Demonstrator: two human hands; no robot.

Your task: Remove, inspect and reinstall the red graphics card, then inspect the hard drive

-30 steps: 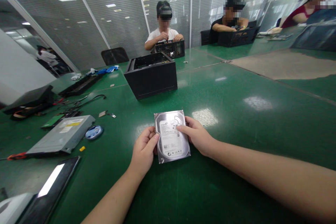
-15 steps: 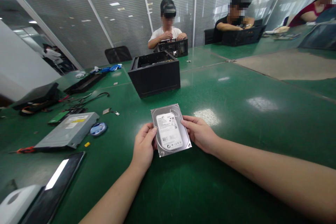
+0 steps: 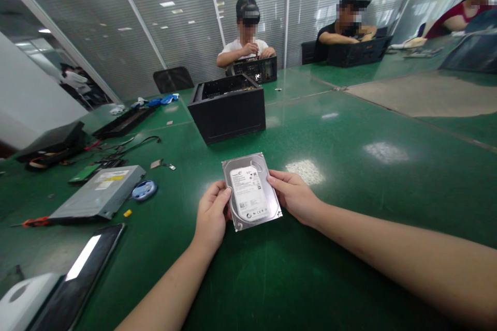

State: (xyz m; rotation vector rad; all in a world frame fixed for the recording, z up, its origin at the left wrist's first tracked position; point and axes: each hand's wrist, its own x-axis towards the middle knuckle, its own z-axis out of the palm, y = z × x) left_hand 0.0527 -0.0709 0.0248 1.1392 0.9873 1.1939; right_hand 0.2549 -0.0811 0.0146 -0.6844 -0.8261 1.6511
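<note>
Between my hands is a silver hard drive [image 3: 251, 191], its white label facing up toward me. My left hand [image 3: 213, 212] grips its left edge, thumb on top and fingers partly hidden underneath. On the opposite edge, my right hand [image 3: 293, 194] is closed with the thumb near the upper right side. The drive is tilted a little; whether it touches the table cannot be made out. Just beyond it stands a black computer case [image 3: 233, 114] with an open top.
To my left lie an optical drive [image 3: 101, 191], a screwdriver [image 3: 37, 222], a round blue dish [image 3: 144, 190], cables [image 3: 128, 149] and a dark flat screen [image 3: 83, 274]. Across the green table [image 3: 330, 150], a person [image 3: 246, 44] and another person [image 3: 347, 31] work at black cases.
The view has shifted very slightly. Both hands still hold the hard drive in nearly the same pose. A reddish tool now shows at the hand of the person opposite.
</note>
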